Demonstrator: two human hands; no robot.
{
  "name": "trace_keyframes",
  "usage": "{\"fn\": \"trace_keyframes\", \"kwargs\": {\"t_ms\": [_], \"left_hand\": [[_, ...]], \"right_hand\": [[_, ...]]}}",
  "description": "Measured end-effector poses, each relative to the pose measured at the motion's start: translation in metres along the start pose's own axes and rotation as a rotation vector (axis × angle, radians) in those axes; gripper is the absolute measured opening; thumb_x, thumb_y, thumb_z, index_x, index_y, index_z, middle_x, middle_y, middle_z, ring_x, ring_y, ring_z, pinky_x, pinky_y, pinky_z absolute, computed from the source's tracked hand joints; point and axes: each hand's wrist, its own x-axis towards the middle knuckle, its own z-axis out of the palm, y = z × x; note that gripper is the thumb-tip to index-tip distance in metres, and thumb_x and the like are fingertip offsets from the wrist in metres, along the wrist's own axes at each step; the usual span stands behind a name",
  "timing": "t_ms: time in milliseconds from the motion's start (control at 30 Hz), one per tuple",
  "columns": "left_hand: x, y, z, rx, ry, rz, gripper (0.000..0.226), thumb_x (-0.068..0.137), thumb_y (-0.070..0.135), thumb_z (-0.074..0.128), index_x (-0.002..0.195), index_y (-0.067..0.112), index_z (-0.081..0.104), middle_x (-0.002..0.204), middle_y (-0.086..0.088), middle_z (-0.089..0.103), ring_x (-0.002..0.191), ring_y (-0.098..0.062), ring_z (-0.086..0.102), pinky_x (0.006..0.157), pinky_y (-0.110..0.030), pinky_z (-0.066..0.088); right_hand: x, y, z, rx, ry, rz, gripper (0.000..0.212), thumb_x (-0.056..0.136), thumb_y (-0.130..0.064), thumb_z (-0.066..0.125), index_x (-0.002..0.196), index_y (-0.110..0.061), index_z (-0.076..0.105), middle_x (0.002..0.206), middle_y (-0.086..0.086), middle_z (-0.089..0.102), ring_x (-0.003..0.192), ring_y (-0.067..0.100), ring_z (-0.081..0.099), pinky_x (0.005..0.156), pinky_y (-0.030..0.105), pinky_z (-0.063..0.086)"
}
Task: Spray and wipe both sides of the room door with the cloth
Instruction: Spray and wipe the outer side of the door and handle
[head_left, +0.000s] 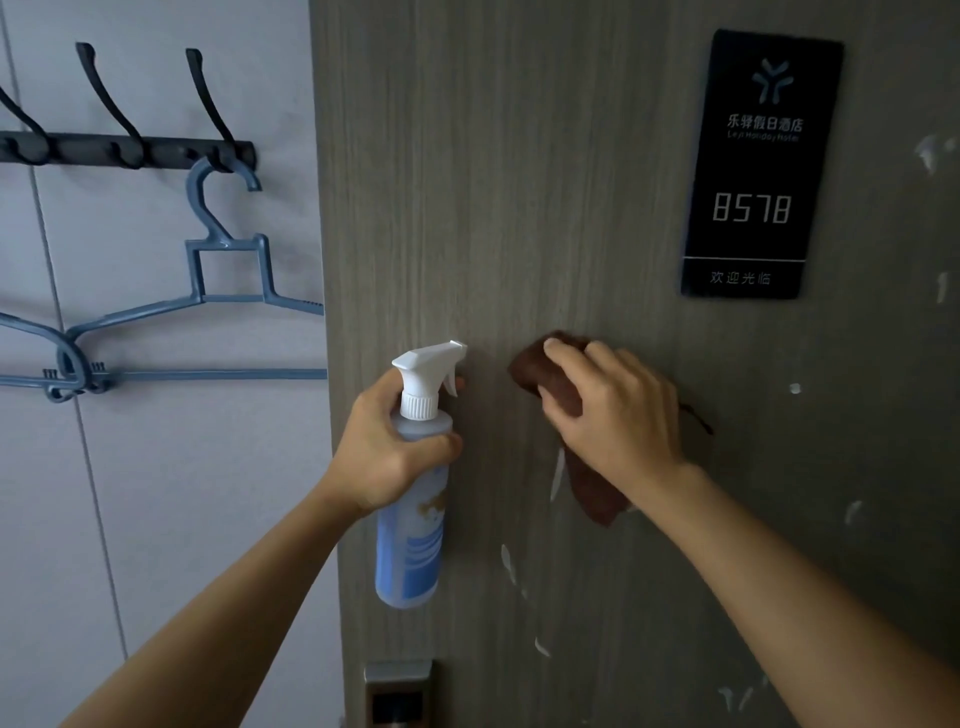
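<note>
A person's right hand presses a soft, limp brown cloth flat-fingered against the foam-flecked room door, while the left hand grips a likely light plastic spray bottle by its neck.

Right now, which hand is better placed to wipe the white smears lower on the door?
Right. The right hand already presses the cloth on the door, just above a smear. The left hand is busy gripping the bottle.
</note>
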Motion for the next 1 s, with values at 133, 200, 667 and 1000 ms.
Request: {"fn": "trace_keyframes", "kwargs": {"t_ms": [133,200,667,1000], "left_hand": [[0.001,0.003,0.000,-0.023,0.000,0.003,0.052,0.069,0.017,0.080,0.119,0.016,0.064,0.105,-0.010,0.071,0.089,-0.029,0.069,0.077,-0.053,0.062],[0.001,0.002,0.000,-0.026,-0.008,0.006,0.052,0.070,0.014,0.080,0.120,0.015,0.064,0.104,-0.011,0.070,0.089,-0.031,0.068,0.076,-0.055,0.061],[0.001,0.007,0.003,-0.017,-0.008,-0.001,0.051,0.068,0.015,0.079,0.116,0.016,0.065,0.103,-0.006,0.072,0.086,-0.022,0.068,0.074,-0.035,0.062],[0.000,0.009,0.004,-0.036,0.012,-0.010,0.057,0.062,0.033,0.078,0.115,0.017,0.065,0.102,-0.009,0.071,0.087,-0.029,0.068,0.074,-0.048,0.062]], "right_hand": [[-0.030,-0.012,0.009,0.037,-0.088,-0.254,0.050,0.083,-0.036,0.077,0.129,-0.017,0.068,0.088,0.005,0.058,0.072,0.029,0.058,0.055,0.039,0.049],[-0.042,-0.009,0.007,0.048,-0.187,-0.387,0.048,0.084,-0.037,0.074,0.128,-0.019,0.068,0.088,0.002,0.058,0.071,0.027,0.058,0.055,0.038,0.049],[-0.038,0.026,-0.005,0.112,-0.128,-0.092,0.044,0.090,-0.039,0.063,0.130,-0.022,0.067,0.097,0.001,0.064,0.083,0.028,0.066,0.063,0.042,0.056],[-0.024,-0.014,0.008,0.078,-0.024,0.045,0.048,0.090,-0.039,0.070,0.134,-0.019,0.065,0.098,0.005,0.064,0.081,0.030,0.064,0.064,0.042,0.056]]}}
